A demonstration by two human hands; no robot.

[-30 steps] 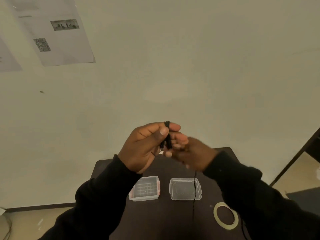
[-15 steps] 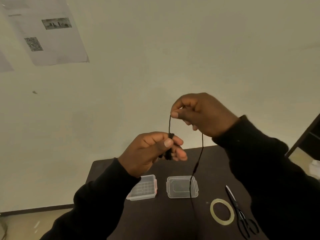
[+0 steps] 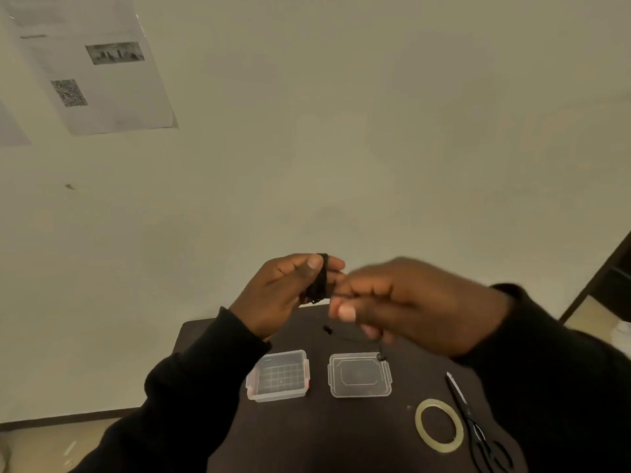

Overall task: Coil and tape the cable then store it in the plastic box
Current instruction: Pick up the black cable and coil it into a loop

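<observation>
Cable [image 3: 321, 278] is being held up in the air above the table [image 3: 341, 438], bunched into a small black coil. The coil is being pinched by the left hand [image 3: 283, 295], thumb on the near side and fingers behind, closed round the loops. The right hand [image 3: 409, 305] is blurred and touching the coil's right side; its fingers are curled, and a thin strand seems to be gripped in them, but this cannot be told for sure. A short loose tail is hanging below the right hand, with a small dark end over the lid [image 3: 359, 375].

Handling, judged: the cable is thin, light and limp, so loops are likely to spring apart if the pinch is eased. The best hold is probably across the middle of the bundle, all loops trapped together, so the free end is left for the other hand. Fragility is low, though the plug ends are best not tugged.

Counts: one cable, one clear box [image 3: 278, 375], one loose lid beside it, one tape roll [image 3: 439, 425], one pair of scissors [image 3: 473, 428], two hands. Box and lid are lying apart, box open and empty. Tape is not yet being applied; coiling is judged nearly done.
</observation>
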